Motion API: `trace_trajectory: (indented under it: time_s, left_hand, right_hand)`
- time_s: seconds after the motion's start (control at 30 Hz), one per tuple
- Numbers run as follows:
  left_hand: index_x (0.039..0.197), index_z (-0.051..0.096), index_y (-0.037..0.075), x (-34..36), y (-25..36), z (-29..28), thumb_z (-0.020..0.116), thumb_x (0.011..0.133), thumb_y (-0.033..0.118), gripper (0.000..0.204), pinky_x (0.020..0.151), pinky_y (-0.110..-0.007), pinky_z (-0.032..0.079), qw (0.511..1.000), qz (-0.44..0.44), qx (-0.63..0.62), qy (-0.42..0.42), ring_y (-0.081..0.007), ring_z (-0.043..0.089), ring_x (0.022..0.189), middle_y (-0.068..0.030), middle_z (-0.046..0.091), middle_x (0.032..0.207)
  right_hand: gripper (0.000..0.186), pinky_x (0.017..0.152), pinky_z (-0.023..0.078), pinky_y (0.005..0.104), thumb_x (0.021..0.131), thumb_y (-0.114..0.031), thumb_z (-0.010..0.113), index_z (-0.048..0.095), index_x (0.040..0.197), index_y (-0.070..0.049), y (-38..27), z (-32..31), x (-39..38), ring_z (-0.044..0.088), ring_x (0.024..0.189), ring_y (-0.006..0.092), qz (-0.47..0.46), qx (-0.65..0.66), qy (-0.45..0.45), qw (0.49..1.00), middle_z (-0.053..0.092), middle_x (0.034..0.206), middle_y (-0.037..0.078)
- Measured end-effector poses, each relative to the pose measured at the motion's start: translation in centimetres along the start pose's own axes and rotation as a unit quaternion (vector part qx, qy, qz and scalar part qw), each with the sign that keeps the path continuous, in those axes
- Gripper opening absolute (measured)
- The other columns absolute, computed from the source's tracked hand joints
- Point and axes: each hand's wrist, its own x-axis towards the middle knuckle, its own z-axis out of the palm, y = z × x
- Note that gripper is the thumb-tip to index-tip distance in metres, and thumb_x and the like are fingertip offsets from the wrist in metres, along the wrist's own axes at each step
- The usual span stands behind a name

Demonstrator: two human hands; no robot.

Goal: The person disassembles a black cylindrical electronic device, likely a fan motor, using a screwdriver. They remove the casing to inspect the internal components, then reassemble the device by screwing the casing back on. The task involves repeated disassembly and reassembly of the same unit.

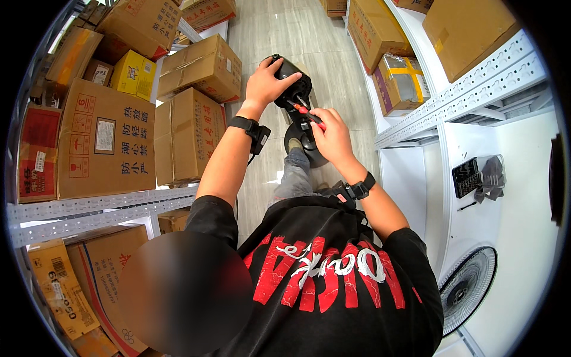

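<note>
A black fan motor housing stands in front of me on its post, above a round black base on the floor. Spread over the top and left side of the housing, my left hand grips it. My right hand is closed round the red and black handle of a screwdriver. The screwdriver's shaft points up toward the lower part of the housing; whether its tip sits in a screw, I cannot tell. One of my shoes is beside or on the base.
Cardboard boxes fill the left shelving. More boxes sit on the right shelf. Lower right, a white shelf holds a black bit case, crumpled grey material and a round black fan grille. Tiled floor runs between the shelves.
</note>
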Motion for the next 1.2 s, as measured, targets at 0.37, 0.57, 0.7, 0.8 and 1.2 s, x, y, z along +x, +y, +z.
trace_trajectory:
  time_s: [0.37,0.57,0.7,0.8,1.2]
  left_hand:
    - [0.135,0.063,0.014,-0.11,0.19,-0.13,0.069,0.077,0.065,0.078,0.105,-0.039,0.047,1.0,-0.003,-0.004,0.002,-0.0336,0.057,0.127,-0.0152,0.051,0.147]
    - [0.135,0.063,0.014,-0.11,-0.05,0.05,0.069,0.077,0.065,0.078,0.105,-0.039,0.047,1.0,-0.003,-0.001,0.004,-0.0334,0.057,0.127,-0.0151,0.051,0.148]
    - [0.135,0.063,0.014,-0.13,0.1,-0.04,0.069,0.078,0.065,0.078,0.105,-0.039,0.047,1.0,-0.005,-0.001,0.002,-0.0335,0.057,0.127,-0.0151,0.05,0.148]
    - [0.136,0.063,0.014,-0.06,0.06,-0.01,0.069,0.078,0.065,0.078,0.105,-0.039,0.047,1.0,-0.002,-0.001,0.001,-0.0335,0.058,0.126,-0.0153,0.05,0.148]
    - [0.135,0.064,0.013,-0.06,0.09,-0.02,0.069,0.075,0.069,0.082,0.104,-0.04,0.047,1.0,-0.01,-0.014,-0.003,-0.0335,0.058,0.127,-0.0161,0.05,0.148]
  right_hand:
    - [0.025,0.07,0.053,0.0431,0.087,-0.003,0.065,0.062,0.111,-0.005,0.19,0.39,0.09,0.067,0.08,0.0349,-0.002,-0.01,0.015,1.0,0.062,0.099,0.016]
    - [0.024,0.071,0.054,0.0426,0.086,-0.002,0.066,0.062,0.11,-0.004,0.12,0.29,0.1,0.068,0.081,0.0344,0.005,-0.002,0.015,1.0,0.062,0.099,0.016]
    - [0.023,0.07,0.054,0.0424,0.086,-0.002,0.065,0.063,0.109,-0.004,0.01,0.12,0.05,0.068,0.08,0.0338,0.005,-0.004,0.014,1.0,0.062,0.099,0.015]
    - [0.024,0.07,0.054,0.0423,0.086,-0.003,0.065,0.063,0.11,-0.004,-0.12,0.06,0.14,0.067,0.079,0.0335,0.006,-0.009,0.013,1.0,0.062,0.099,0.015]
    - [0.024,0.069,0.053,0.0421,0.087,-0.003,0.065,0.063,0.11,-0.004,-0.02,0.03,0.11,0.067,0.077,0.0327,0.003,-0.011,0.013,1.0,0.061,0.097,0.015]
